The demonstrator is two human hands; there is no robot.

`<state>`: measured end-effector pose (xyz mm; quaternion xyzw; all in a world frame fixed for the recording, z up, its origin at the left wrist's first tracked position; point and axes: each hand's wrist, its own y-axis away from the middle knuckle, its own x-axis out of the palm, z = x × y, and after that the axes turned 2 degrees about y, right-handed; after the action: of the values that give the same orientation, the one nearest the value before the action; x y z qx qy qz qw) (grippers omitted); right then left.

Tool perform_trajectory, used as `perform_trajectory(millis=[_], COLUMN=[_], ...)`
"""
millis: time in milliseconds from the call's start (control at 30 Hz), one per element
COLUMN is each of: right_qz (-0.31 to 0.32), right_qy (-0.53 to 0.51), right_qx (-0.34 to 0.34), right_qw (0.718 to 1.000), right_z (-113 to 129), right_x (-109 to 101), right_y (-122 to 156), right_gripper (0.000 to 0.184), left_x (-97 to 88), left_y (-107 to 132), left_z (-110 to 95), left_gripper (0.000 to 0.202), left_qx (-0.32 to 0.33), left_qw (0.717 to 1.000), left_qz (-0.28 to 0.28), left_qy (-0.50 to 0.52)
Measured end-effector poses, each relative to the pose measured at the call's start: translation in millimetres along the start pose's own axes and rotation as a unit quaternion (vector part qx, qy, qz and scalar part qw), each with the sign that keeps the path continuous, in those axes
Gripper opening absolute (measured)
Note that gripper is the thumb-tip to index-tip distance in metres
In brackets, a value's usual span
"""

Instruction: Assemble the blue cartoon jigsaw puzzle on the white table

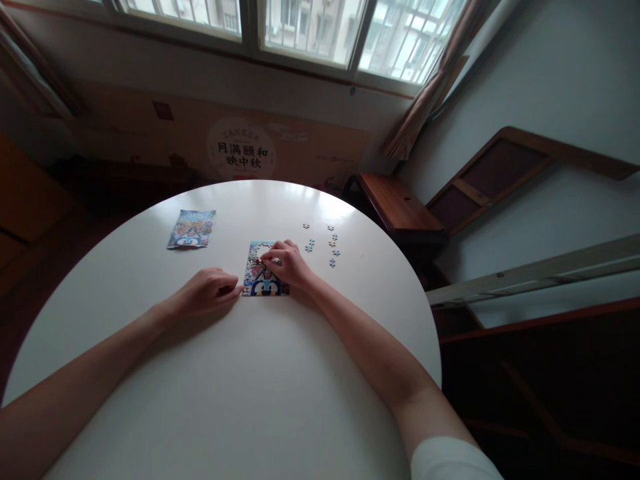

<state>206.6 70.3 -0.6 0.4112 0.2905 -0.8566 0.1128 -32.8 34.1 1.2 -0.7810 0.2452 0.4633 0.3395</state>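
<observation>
My right hand (285, 260) is right over the jigsaw puzzle (266, 288), mid-surface (240, 387), fingertips bunched close; from over here I can't tell if that grip's clamped on a piece! My left hand (210, 288) curls by the puzzle's left edge, grip unclear too. Loose pieces (333, 244) lie off right.

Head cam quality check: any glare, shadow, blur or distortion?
Head view, light: bright window ahead, glare on the far part of the white table, dark lower right corner. Head view, shadow: soft one along the left forearm. Head view, geometry: looks wide-angle, room leaning at the sides. Head view, detail: puzzle and loose pieces small and soft.
</observation>
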Motion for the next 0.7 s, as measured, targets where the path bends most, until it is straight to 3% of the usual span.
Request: perform_trajectory(millis=[700], right_qz=[0.015], right_qy=[0.001], right_qx=[-0.008], right_qw=[1.000], right_z=[-0.3], right_x=[0.0], right_y=[0.7], right_gripper=[0.024], left_x=[-0.9], left_y=[0.5], left_z=[-1.4], left_gripper=[0.037], left_qx=[-0.004], left_qw=[1.000], left_qz=[0.003], left_qy=[-0.001])
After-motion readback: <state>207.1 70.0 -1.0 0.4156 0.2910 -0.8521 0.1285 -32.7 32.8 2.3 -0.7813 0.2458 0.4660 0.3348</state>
